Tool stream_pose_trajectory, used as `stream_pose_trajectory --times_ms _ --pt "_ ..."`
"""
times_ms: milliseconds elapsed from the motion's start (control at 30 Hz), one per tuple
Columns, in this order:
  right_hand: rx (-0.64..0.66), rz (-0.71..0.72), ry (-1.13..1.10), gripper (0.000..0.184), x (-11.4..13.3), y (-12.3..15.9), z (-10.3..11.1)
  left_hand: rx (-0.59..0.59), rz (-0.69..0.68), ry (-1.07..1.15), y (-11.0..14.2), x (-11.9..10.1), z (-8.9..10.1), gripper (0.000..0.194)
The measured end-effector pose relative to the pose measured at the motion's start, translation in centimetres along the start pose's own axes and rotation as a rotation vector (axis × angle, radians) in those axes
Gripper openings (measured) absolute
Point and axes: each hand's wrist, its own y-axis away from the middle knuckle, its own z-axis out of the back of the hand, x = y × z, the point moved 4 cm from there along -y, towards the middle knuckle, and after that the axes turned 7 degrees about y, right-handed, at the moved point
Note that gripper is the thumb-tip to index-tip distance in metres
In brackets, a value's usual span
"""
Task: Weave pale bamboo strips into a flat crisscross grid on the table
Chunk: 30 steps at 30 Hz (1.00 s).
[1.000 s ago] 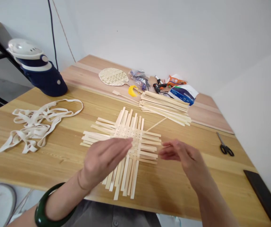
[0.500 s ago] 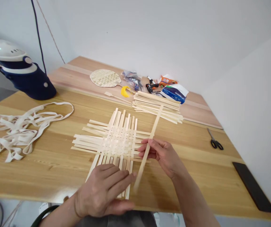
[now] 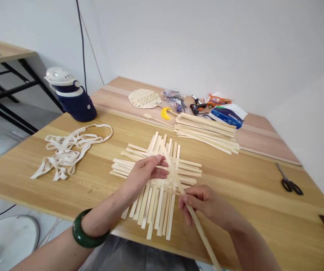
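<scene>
A loose pale wooden strip (image 3: 198, 227) slants over the right part of a woven mat of similar strips (image 3: 160, 201). My right hand (image 3: 200, 203) pinches this strip near its middle, beside the mat's lower right corner. My left hand (image 3: 152, 167) is over the mat, thumb and fingers apart. Its fingertips come up to the strip's left edge; whether they touch it I cannot tell. The mat lies flat, with free strip ends sticking out on all sides, and my left hand covers part of its weave.
Behind the mat lies a pile of strips (image 3: 207, 130). Farther back are a woven fan (image 3: 145, 98), a yellow crescent-shaped item (image 3: 166, 113) and a blue packet (image 3: 226, 116). Scissors (image 3: 288, 184) lie right; white fabric tape (image 3: 74, 146) and a dark blue jug (image 3: 77, 103) are left.
My left hand has moved up and forward over the mat. The strip in my right hand has swung to lean the other way, its far end now over the mat. The view has shifted left.
</scene>
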Motion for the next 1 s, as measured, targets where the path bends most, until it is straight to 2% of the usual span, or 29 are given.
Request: stream_pose_trajectory --times_ms 133,200,267,367,433,533,600,700,800,900,1000 --pt "0.074 -0.041 0.037 0.038 -0.8 0.2 -0.2 -0.019 -0.060 -0.029 0.1 -0.7 0.0 0.037" --pt "0.067 -0.048 0.139 0.039 -1.0 0.4 0.3 -0.032 -0.060 -0.059 0.1 -0.8 0.1 0.034" --pt "-0.052 -0.030 0.232 0.037 -0.7 0.4 1.4 -0.044 -0.069 -0.100 0.2 -0.7 0.2 0.033" --pt "-0.271 0.031 0.207 0.035 0.4 0.1 2.5 -0.048 -0.143 -0.203 0.4 -0.2 -0.1 0.034" --pt "-0.300 0.061 0.161 0.031 1.0 -0.6 2.1 -0.017 -0.183 -0.251 0.5 0.3 -0.6 0.036" --pt "-0.265 0.041 0.128 0.026 1.2 -1.8 1.2 0.033 -0.189 -0.289 0.5 1.1 -1.1 0.036" --pt "-0.307 0.023 0.168 0.028 1.0 -2.4 1.8 0.009 -0.250 -0.364 0.2 1.1 -0.9 0.037" --pt "-0.557 0.019 0.439 0.030 0.8 -2.8 5.3 -0.008 -0.440 -0.667 -0.3 0.9 -0.6 0.035" --pt "-0.781 -0.084 0.664 0.023 0.3 -3.6 9.3 0.106 -0.628 -1.128 -1.1 1.8 -1.1 0.035" --pt "-0.839 -0.190 0.723 0.014 -0.3 -5.0 11.6 0.183 -0.734 -1.493 -1.9 3.6 -1.5 0.052" --pt "-0.828 -0.224 0.710 0.014 -0.8 -5.9 12.3 0.170 -0.719 -1.654 -2.4 5.1 -0.9 0.065"
